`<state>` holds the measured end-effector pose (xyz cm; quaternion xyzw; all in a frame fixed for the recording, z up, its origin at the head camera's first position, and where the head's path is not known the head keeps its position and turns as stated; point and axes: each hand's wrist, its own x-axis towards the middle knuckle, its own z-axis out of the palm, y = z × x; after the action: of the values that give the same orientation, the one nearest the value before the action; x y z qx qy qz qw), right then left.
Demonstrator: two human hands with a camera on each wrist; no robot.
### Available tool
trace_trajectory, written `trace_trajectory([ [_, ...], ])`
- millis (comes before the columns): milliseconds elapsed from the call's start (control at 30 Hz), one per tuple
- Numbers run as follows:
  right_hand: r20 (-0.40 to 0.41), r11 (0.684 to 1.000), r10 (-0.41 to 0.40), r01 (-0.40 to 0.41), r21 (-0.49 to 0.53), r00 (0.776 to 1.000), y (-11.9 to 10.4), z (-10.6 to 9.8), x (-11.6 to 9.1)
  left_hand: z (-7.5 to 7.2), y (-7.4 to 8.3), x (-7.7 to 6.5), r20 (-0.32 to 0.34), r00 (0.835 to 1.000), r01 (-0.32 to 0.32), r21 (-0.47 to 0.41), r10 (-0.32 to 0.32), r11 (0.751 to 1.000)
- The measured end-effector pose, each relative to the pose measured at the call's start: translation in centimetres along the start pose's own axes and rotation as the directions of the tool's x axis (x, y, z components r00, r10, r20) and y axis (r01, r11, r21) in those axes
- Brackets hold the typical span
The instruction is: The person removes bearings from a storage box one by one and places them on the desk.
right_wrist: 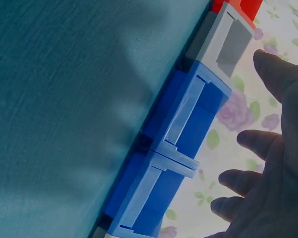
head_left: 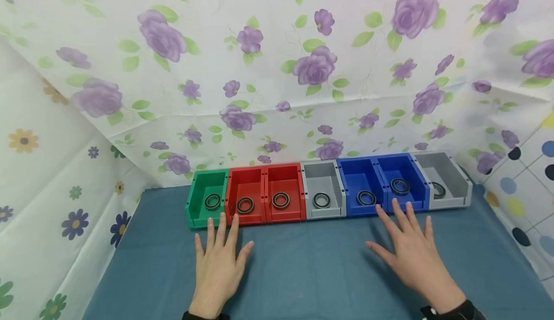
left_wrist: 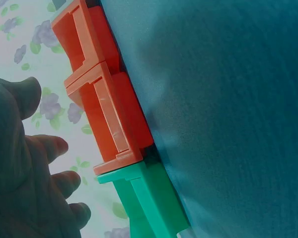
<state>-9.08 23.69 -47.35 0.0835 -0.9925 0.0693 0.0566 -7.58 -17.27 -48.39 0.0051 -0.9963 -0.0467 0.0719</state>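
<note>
A joined row of open bins holds one black-rimmed metal ball bearing in each. My left hand (head_left: 218, 267), fingers spread and straight, is above the cloth in front of the green bin (head_left: 209, 181) and left red bin (head_left: 245, 181). It holds nothing, and the left wrist view shows its fingers apart from the bins. My right hand (head_left: 413, 257) is likewise spread, before the blue bins (head_left: 358, 173), its fingertips near their front edge, holding nothing. Bearings include one in the green bin (head_left: 206, 202), one in the right red bin (head_left: 274, 200) and one in the left blue bin (head_left: 359, 198).
Blue cloth (head_left: 311, 272) covers the table. Between the red and blue bins sits a grey bin (head_left: 322, 174); another grey bin (head_left: 447, 173) ends the row at right, partly hiding its bearing. Flower-printed sheeting (head_left: 277, 70) rises behind, with more patterned sheeting at both sides.
</note>
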Motion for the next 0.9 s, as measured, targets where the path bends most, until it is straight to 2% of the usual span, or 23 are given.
trace_trajectory([
  [500,0.003,1.000,-0.014,0.014,0.004,1.000,0.31,0.53,-0.22,0.40,-0.34,-0.08,0.007,1.000,-0.002,0.007,0.002,1.000],
  [900,-0.006,1.000,-0.020,0.020,0.022,1.000,0.19,0.18,0.06,0.00,-0.24,-0.07,-0.006,1.000,-0.007,-0.048,0.006,0.999],
])
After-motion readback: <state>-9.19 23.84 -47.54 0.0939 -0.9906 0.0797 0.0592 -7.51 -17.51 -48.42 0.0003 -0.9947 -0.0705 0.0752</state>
